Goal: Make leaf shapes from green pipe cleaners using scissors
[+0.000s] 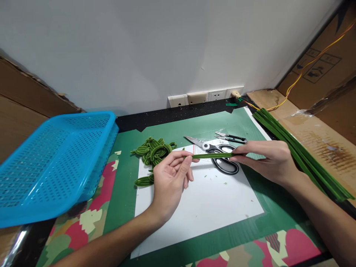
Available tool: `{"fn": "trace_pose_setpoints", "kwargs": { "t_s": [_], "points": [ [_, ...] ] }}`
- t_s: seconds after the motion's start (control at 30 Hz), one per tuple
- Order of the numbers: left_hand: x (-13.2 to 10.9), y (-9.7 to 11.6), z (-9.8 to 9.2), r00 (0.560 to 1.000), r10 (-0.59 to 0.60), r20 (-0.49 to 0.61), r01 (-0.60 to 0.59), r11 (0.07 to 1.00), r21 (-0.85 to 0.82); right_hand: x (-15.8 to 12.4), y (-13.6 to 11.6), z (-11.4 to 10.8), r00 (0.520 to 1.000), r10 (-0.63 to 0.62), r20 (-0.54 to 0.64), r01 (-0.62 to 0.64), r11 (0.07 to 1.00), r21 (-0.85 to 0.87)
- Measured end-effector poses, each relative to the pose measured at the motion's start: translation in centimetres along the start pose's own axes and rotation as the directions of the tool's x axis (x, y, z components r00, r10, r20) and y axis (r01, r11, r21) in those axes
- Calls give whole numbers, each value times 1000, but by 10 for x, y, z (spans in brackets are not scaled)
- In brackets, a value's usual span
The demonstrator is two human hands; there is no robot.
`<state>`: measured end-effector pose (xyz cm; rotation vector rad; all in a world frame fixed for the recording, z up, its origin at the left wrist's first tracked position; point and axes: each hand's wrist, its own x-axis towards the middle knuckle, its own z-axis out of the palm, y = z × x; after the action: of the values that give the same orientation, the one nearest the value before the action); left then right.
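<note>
A short bundle of green pipe cleaners (pixel 213 155) is stretched level between my two hands above a white sheet (pixel 211 207). My left hand (pixel 174 178) pinches its left end between thumb and fingers. At the other end, my right hand (pixel 263 159) grips it with thumb and forefinger. Behind the bundle lie scissors (pixel 204 145) with black handles, their blades pointing left. Just beyond them is a pair of thread snips (pixel 232 137). Looped and leaf-shaped green pipe cleaner pieces (pixel 152 150) are heaped left of my left hand, which partly hides them.
A blue plastic basket (pixel 97 148) stands at the left. Long green pipe cleaners (pixel 294 148) lie along the right edge by cardboard (pixel 328 137). Wall sockets (pixel 197 98) sit at the back, with a yellow cable (pixel 294 83) plugged in. Small green scraps dot the sheet.
</note>
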<state>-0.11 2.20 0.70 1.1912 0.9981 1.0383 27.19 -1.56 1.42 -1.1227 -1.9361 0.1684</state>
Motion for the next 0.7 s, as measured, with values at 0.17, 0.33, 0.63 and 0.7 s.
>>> {"fn": "trace_pose_setpoints", "kwargs": {
  "t_s": [0.17, 0.33, 0.63, 0.7],
  "points": [
    [1, -3, -1, 1000, -17, 0, 17, 1000, -22, 0, 1, 0, 999, -20, 34, 19, 1000, 19],
    [0, 0, -3, 994, -63, 92, 71, 994, -89, 2, -2, 1, 999, -54, 1, 54, 997, 57],
    [-3, 3, -3, 966, -111, 233, 121, 992, -27, 1, -15, 19, 995, -93, 18, 92, 993, 71],
    [-3, 4, -3, 949, -130, 287, 138, 990, -8, 0, -18, 25, 994, -109, 16, 107, 990, 88]
  ]
}}
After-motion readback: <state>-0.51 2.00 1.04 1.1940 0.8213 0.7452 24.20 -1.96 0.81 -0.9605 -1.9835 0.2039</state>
